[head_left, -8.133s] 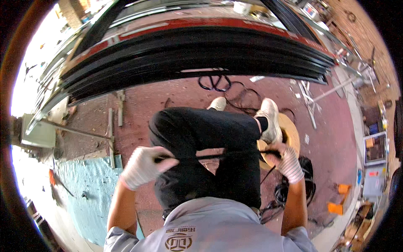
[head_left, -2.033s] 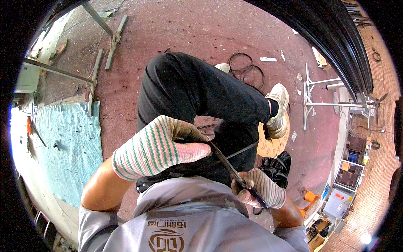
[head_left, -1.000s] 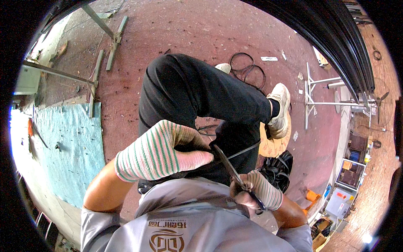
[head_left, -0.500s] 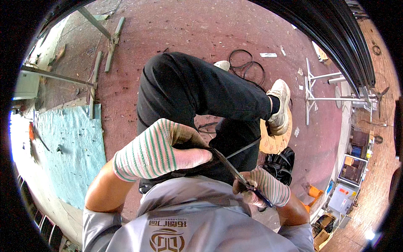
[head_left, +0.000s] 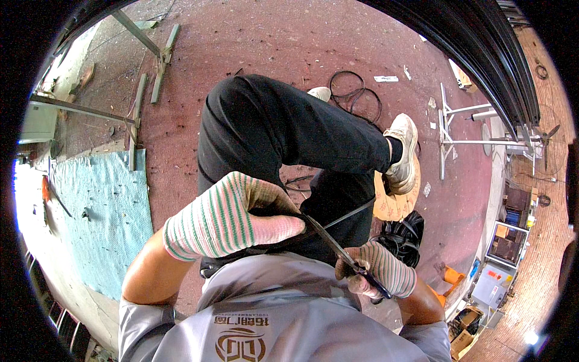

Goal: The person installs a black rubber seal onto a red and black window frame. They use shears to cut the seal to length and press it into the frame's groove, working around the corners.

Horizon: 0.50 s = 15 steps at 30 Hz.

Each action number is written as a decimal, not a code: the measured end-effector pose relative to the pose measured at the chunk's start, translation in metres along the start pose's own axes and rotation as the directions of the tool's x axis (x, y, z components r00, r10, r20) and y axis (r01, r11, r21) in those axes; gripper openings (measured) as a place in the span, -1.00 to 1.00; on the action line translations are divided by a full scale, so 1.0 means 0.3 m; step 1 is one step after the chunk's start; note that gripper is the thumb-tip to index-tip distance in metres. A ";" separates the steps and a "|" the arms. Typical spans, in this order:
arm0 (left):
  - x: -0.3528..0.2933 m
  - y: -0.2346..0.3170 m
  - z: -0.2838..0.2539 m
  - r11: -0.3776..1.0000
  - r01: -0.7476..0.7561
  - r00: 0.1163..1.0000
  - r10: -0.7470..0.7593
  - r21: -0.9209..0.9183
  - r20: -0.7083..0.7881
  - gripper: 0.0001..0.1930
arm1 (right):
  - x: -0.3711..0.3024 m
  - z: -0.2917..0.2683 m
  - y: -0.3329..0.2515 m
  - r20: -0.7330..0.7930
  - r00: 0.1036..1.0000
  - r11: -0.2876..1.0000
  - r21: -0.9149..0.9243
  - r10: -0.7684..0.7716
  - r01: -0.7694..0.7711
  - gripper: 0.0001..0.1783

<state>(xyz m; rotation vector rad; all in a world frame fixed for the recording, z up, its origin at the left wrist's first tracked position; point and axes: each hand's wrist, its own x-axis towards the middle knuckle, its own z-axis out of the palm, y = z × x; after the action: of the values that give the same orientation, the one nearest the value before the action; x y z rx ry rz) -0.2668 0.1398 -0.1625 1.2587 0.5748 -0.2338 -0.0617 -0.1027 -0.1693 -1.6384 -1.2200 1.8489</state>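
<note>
Gloved fingers pinch a thin dark strip over the lap.
Left hand (head_left: 232,217) and right hand (head_left: 380,268) each close on the strip (head_left: 329,241) — it spans between them above black trousers (head_left: 289,133); pulled unevenly, it could slip free.

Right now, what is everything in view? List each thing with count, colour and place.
strip: one, black, thin, stretched between both hands over the lap
teal mat: one, on the floor at left
metal frame: one, grey, on the floor upper left
cable coil: one, black, on the floor beyond the feet
white stand: one, on the floor at right
long black profiles: a stack, count unclear, upper right
wooden disc: one, tan, under the right shoe
black bundle: one, beside the right hand
floor: red-brown, littered with scraps
left hand: striped glove, gripping the strip
right hand: striped glove, gripping the strip's other end
</note>
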 end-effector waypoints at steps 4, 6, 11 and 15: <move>-0.001 0.006 0.001 1.000 0.001 1.000 -0.001 -0.007 0.002 -0.75 | 0.005 -0.003 -0.009 -0.007 1.000 0.999 -0.045 -0.005 0.005 -0.76; -0.001 0.005 -0.001 1.000 -0.002 1.000 0.003 -0.018 0.005 -0.75 | 0.009 -0.001 -0.002 -0.022 0.995 0.992 -0.084 -0.094 0.092 -0.77; -0.001 -0.004 -0.001 0.997 -0.052 0.999 0.052 -0.049 -0.007 -0.74 | 0.009 0.019 0.014 -0.065 0.997 0.995 0.093 -0.031 0.037 -0.85; -0.003 -0.003 0.021 0.973 -0.220 0.952 0.230 0.069 -0.203 -0.73 | 0.046 0.034 0.088 -0.310 0.945 0.827 0.555 0.106 0.090 -0.68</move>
<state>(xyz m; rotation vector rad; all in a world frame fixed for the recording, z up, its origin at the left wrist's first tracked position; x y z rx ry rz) -0.2662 0.1335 -0.1616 1.3907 0.6029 0.0795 -0.0678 -0.1100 -0.1993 -1.5126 -0.4527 1.6321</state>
